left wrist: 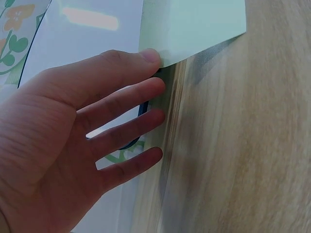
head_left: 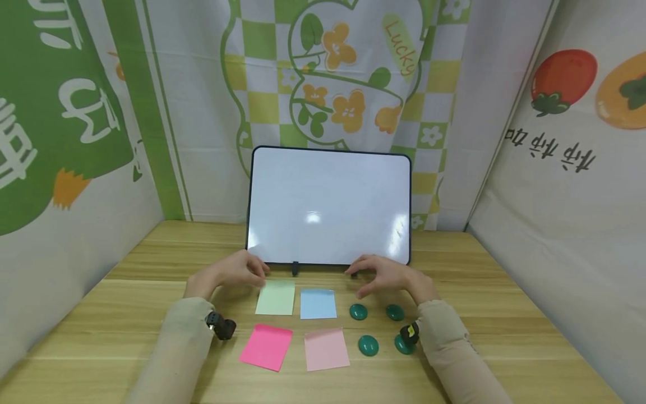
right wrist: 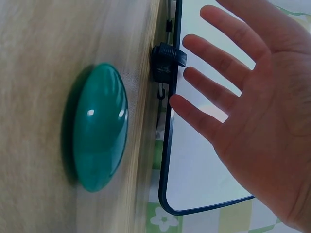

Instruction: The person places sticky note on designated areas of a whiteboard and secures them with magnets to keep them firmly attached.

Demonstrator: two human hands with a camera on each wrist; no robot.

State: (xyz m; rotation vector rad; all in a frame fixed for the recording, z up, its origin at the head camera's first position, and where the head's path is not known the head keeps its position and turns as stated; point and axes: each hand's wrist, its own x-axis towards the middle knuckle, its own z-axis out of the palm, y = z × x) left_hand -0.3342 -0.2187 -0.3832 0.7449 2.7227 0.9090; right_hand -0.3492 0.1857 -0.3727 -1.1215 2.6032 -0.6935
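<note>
In the head view my left hand [head_left: 237,269] is at the upper left corner of a pale green sticky note [head_left: 275,298]. The left wrist view shows the thumb on the corner of that note [left wrist: 204,24], its index finger hidden behind, the other fingers extended. A shadow shows on the wood beneath the note's edge. My right hand [head_left: 386,276] hovers before the lower right of the whiteboard [head_left: 330,205], fingers spread and holding nothing in the right wrist view. Close to it are a black stand foot [right wrist: 165,63] and a glossy green domed disc [right wrist: 101,128].
Blue [head_left: 318,304], bright pink [head_left: 267,347] and pale pink [head_left: 327,349] sticky notes lie on the wooden table [head_left: 504,336]. Several green discs [head_left: 368,345] sit to their right, one partly behind the right wrist camera. Printed curtains [head_left: 202,112] enclose the back and sides.
</note>
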